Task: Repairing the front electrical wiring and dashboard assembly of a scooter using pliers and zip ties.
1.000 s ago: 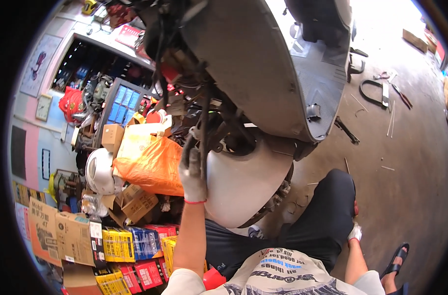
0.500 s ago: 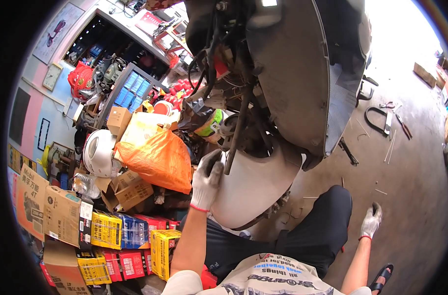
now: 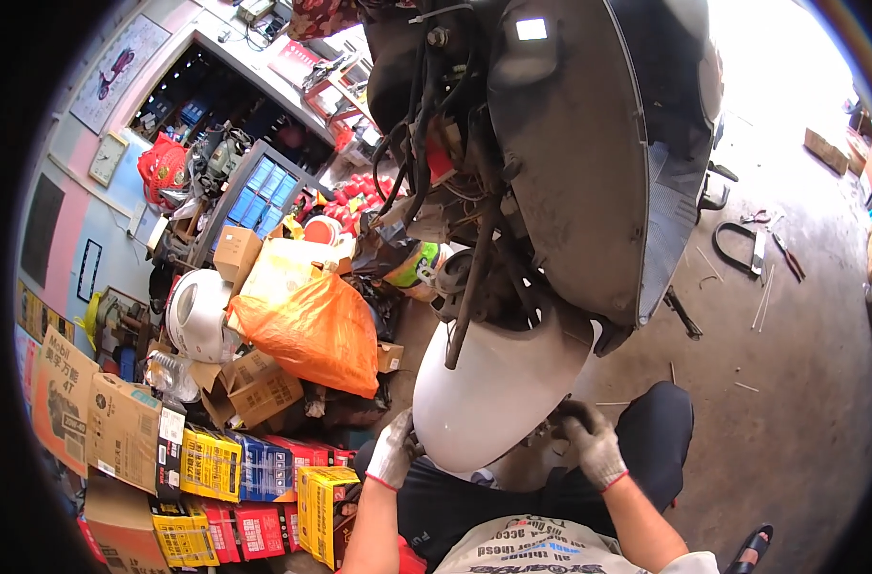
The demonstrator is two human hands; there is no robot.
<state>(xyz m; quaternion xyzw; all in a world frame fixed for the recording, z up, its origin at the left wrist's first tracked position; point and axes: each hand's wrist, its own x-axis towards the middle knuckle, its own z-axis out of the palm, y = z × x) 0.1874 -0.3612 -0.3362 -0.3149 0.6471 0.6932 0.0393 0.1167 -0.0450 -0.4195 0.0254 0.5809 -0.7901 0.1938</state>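
A white scooter front fender [image 3: 498,383] points down toward me between my knees. My left hand [image 3: 396,452], in a pale work glove with a dark palm, is at the fender's lower left edge, its fingers mostly hidden. My right hand [image 3: 592,445], gloved alike, reaches to the fender's right side with fingers loosely bent and apart; I see nothing held in it. Dark parts under the fender lie near its fingertips. Above the fender, a dark tube [image 3: 466,306] and loose cables [image 3: 419,143] hang beside the large dark body panel [image 3: 570,172].
Boxes [image 3: 211,459] are stacked at the left, near an orange plastic bag [image 3: 311,330] and a white helmet-like shell [image 3: 198,316]. On the floor at right lie a hacksaw [image 3: 735,251], pliers [image 3: 788,258], thin rods [image 3: 765,298] and a dark tool [image 3: 683,313].
My left hand has gone from the fender's upper left down to its lower left edge. My right hand has come in from beside my right knee to the fender's right side.
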